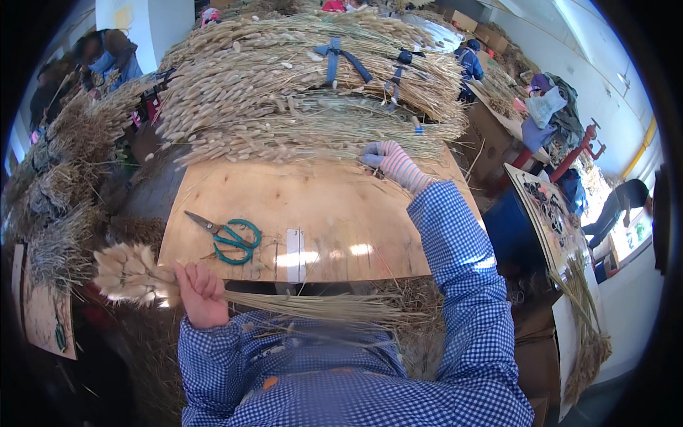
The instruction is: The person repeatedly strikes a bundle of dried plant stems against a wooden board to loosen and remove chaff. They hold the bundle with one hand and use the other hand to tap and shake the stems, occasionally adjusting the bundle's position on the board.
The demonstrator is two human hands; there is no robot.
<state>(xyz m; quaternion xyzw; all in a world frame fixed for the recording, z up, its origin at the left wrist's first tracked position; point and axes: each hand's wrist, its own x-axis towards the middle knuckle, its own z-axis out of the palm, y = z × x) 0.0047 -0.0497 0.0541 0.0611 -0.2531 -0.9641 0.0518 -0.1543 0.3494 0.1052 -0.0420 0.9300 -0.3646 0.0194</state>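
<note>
My bare left hand (203, 293) is closed around a bunch of dried bunny-tail grass (133, 275). Its fluffy heads stick out to the left, and its stems (315, 307) run right across my lap, in front of the wooden board (320, 203). My right hand (392, 163), in a striped glove with grey fingertips, is at the stem side of a large heap of bunny-tail grass (256, 107). Its fingertips are bent near the stems; whether they grip any cannot be seen. Green-handled scissors (232, 237) lie slightly spread on the board's left part.
A white marked strip (295, 256) lies at the board's near edge. Blue cloth ties (333, 58) lie on the heap. Dried bundles (58, 187) crowd the left side. A side table (555, 213) and a red pipe (579, 152) stand right. Several people work around the room.
</note>
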